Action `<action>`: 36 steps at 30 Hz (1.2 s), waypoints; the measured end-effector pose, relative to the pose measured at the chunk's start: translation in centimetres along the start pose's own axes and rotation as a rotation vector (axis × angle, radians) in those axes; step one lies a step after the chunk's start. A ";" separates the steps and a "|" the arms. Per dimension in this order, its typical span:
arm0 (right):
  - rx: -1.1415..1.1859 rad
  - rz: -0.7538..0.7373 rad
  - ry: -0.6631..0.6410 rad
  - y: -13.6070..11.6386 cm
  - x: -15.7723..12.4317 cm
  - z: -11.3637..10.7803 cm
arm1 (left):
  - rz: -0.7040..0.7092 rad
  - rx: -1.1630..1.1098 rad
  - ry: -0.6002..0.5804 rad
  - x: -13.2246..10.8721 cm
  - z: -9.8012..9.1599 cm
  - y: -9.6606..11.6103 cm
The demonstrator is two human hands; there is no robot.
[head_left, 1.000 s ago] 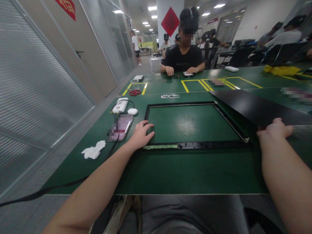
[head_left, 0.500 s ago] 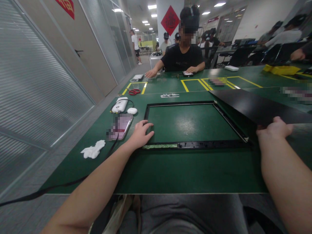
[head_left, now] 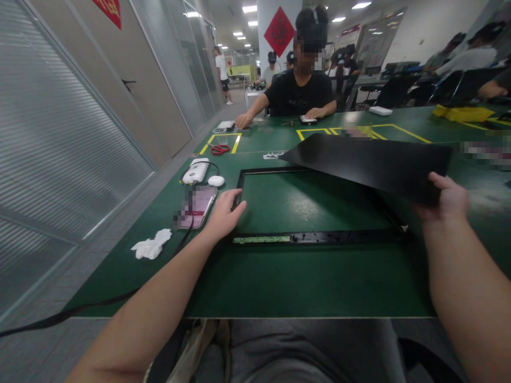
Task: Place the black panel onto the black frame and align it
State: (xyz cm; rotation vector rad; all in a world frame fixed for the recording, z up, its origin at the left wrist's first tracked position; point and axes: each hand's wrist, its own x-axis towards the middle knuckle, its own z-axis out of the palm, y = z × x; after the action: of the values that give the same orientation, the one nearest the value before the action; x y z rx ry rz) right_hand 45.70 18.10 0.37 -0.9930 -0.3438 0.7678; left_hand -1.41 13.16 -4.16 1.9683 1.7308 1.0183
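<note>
A thin black panel point(head_left: 371, 159) hangs tilted over the right and far parts of a black rectangular frame point(head_left: 331, 237). At its near right corner my right hand point(head_left: 445, 199) grips the panel, thumb on top and the other fingers underneath. The frame lies flat on the green table, and a green circuit strip point(head_left: 261, 240) sits in its near bar. Over the frame's left bar is my left hand point(head_left: 224, 214), thumb and fingers apart with the bar between them; firm contact cannot be made out. The panel hides the frame's far right corner.
Left of the frame are a phone point(head_left: 198, 206), a white power bank point(head_left: 195, 171), a white earbud case point(head_left: 216, 181), crumpled tissue point(head_left: 151, 246) and a black strap point(head_left: 107, 301). Red-handled scissors point(head_left: 219, 149) and small white strips point(head_left: 272, 156) lie farther back. A person point(head_left: 301, 90) sits opposite.
My right hand has swung the panel leftward and higher, so it now overhangs the frame. My left hand has shifted slightly left and back along the left bar.
</note>
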 end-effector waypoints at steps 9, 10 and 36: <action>-0.160 0.254 -0.232 -0.4 -2.8 1.3 | -0.344 -0.739 -0.007 0.6 -1.4 1.1; -0.177 0.259 -0.267 -0.3 -3.0 1.4 | -0.364 -0.805 -0.042 0.5 -1.7 1.4; -0.809 0.089 -0.337 1.6 -1.7 0.7 | -0.547 -1.067 0.216 0.1 -2.1 3.2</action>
State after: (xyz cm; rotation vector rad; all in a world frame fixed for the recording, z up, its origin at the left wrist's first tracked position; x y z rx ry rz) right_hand 43.43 17.87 -0.47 -1.6423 -0.9552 0.8967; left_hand -0.56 12.15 -0.60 0.7020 1.2345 1.5044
